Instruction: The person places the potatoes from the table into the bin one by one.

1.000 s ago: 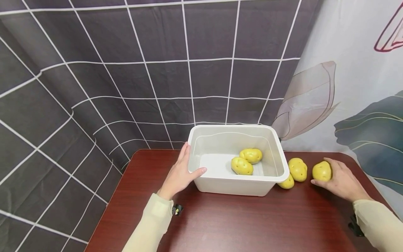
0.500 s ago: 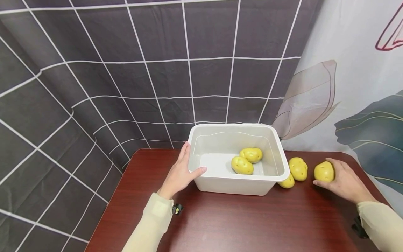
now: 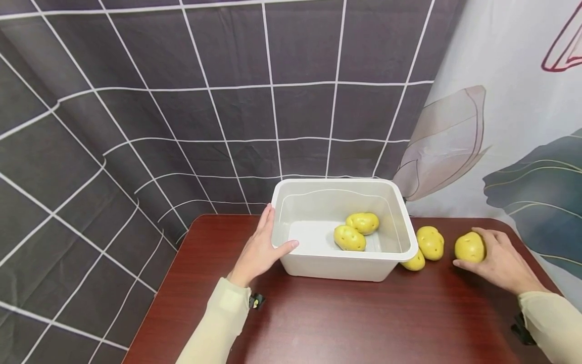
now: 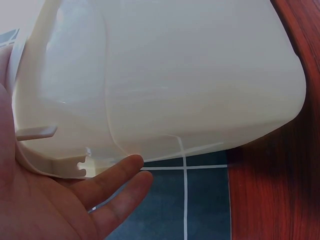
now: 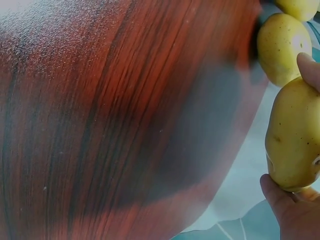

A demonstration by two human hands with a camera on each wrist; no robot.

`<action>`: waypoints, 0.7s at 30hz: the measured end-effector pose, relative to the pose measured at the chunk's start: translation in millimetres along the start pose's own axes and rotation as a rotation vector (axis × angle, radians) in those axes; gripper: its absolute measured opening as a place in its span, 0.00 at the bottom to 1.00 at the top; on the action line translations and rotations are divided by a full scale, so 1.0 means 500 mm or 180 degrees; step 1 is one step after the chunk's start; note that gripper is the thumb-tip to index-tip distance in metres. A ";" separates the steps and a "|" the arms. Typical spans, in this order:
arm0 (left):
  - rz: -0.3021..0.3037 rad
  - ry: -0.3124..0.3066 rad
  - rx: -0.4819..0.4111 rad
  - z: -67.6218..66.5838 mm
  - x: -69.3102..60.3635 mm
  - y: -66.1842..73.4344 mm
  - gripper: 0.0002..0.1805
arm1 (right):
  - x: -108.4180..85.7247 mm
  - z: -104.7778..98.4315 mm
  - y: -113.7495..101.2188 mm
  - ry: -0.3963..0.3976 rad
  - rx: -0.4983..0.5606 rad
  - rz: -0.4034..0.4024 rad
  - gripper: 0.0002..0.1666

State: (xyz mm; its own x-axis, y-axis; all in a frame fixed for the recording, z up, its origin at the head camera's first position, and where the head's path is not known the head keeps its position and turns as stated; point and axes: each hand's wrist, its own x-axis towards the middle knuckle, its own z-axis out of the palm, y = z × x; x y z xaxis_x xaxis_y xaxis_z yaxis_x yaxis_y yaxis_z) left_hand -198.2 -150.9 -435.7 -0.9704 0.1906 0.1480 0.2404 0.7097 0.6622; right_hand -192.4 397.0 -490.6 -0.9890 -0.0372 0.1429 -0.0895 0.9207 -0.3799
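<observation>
A pale plastic bin point(image 3: 336, 267) stands at the table's back edge, with one potato point(image 3: 349, 238) and another potato point(image 3: 362, 223) touching inside. My left hand point(image 3: 256, 250) rests on the bin's left end, thumb over the front rim; in the left wrist view its fingers point(image 4: 112, 182) lie straight along the outer wall. To the right, my right hand point(image 3: 504, 263) holds a yellow potato point(image 3: 470, 247) between thumb and fingers. The right wrist view shows this potato point(image 5: 295, 135) between the thumb and fingertips.
Between the bin and my right hand lie a potato point(image 3: 430, 243) and, partly hidden by the bin's corner, another potato point(image 3: 414, 261). Behind the red-brown table point(image 3: 345, 318) hang a dark grid-patterned cloth point(image 3: 304, 111) and a pale leaf-print cloth point(image 3: 500, 65).
My right hand has shifted slightly to the right with the potato. My left hand and the bin have stayed in place.
</observation>
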 end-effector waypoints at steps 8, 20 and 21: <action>-0.0008 0.0015 0.0010 0.001 0.000 -0.001 0.59 | 0.002 -0.003 -0.011 0.0046 -0.0017 -0.0041 0.65; 0.0018 -0.0008 0.0025 -0.003 -0.001 0.003 0.61 | 0.001 -0.009 -0.017 0.0141 0.0060 -0.0108 0.64; 0.0016 -0.0009 0.0024 -0.003 -0.001 0.003 0.61 | 0.001 -0.009 -0.018 0.0149 0.0063 -0.0120 0.64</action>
State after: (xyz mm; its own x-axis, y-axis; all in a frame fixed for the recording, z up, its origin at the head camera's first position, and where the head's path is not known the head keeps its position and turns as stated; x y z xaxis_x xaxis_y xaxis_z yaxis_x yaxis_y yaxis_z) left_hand -197.1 -150.9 -433.7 -0.9692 0.1960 0.1494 0.2455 0.7140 0.6557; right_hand -191.4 390.5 -483.0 -0.9784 -0.0529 0.1999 -0.1292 0.9111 -0.3913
